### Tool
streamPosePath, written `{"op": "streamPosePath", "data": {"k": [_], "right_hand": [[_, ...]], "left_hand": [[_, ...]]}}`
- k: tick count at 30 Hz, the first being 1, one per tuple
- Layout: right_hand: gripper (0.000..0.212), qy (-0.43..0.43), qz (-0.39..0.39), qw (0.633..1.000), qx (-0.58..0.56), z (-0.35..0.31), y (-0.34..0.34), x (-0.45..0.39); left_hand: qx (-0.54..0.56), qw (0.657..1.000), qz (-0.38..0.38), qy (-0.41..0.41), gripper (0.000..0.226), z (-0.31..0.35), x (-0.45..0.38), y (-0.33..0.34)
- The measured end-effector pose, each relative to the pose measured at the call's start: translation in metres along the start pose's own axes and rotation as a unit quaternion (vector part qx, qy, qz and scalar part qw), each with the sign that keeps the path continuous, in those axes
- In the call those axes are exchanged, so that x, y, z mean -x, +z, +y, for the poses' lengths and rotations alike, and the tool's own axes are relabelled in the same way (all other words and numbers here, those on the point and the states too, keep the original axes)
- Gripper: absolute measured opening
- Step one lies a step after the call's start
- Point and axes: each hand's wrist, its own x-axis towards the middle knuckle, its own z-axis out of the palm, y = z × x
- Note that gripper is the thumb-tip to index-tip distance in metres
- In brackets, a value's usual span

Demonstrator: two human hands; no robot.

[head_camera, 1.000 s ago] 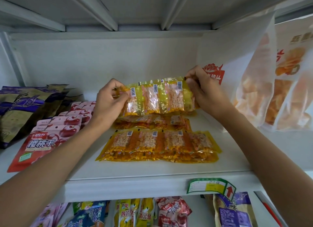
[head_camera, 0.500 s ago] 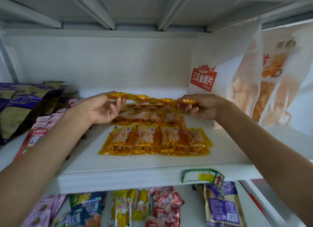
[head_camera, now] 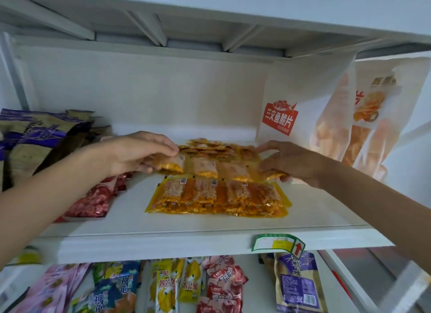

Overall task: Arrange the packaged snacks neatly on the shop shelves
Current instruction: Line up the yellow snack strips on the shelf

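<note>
So that it is lying square behind the front stack (head_camera: pixel 217 199), the left hand (head_camera: pixel 140 153) and right hand (head_camera: pixel 288 163) are pinching the yellow snack strip (head_camera: pixel 217 168) by its ends, fingers closed on it.

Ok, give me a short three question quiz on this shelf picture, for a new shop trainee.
1. True or false: both hands grip the same strip of yellow snack packets.
2. What stands upright to the right of the right hand? A) white fish-crisp bags B) glass jars C) tins
3. Fill in: the held strip is at the rear stack, behind the front ______ of yellow packets.

Key: 1 true, the left hand grips the other end. 2 A, the white fish-crisp bags. 3 stack.
</note>
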Motion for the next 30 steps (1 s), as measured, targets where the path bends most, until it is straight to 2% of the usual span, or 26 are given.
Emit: {"op": "streamPosePath", "data": {"k": [3,9,12,18,20,22,23,24,27,28,30], "right_hand": [[0.042,-0.024,0.036,0.998,0.05,0.01,0.014,0.004],[0.049,-0.091,0.109,0.979,0.149,0.018,0.031,0.01],[0.052,-0.105,0.116,0.967,0.201,0.018,0.036,0.011],[0.044,-0.116,0.139,0.938,0.296,0.019,0.043,0.014],[0.042,-0.146,0.197,0.911,0.333,0.024,0.044,0.016],[0.05,-0.212,0.231,0.883,0.35,0.031,0.041,0.021],[0.054,-0.249,0.216,0.878,0.347,0.033,0.04,0.023],[0.056,-0.279,0.182,0.878,0.345,0.036,0.039,0.024],[0.054,-0.288,0.041,0.883,0.368,0.044,0.046,0.025],[0.054,-0.276,0.006,0.883,0.379,0.046,0.049,0.025],[0.055,-0.243,-0.037,0.893,0.376,0.048,0.052,0.026]], "left_hand": [[-0.128,0.99,0.04,0.051,0.01,-0.017,-0.001,0.011],[-0.175,0.975,0.055,0.125,0.018,-0.035,0.001,0.007],[-0.191,0.971,0.052,0.134,0.028,-0.041,0.001,-0.001],[-0.277,0.949,0.067,0.136,0.025,-0.044,0.009,-0.006],[-0.388,0.903,0.105,0.15,0.045,-0.041,0.016,-0.005],[-0.518,0.816,0.169,0.195,0.067,-0.037,0.024,0.0],[-0.553,0.78,0.194,0.22,0.074,-0.036,0.027,0.005],[-0.567,0.765,0.195,0.235,0.08,-0.035,0.029,0.01],[-0.582,0.78,0.074,0.219,0.082,-0.029,0.034,0.032],[-0.587,0.777,0.032,0.224,0.08,-0.03,0.033,0.039],[-0.563,0.792,-0.035,0.231,0.074,-0.033,0.031,0.052]]}}
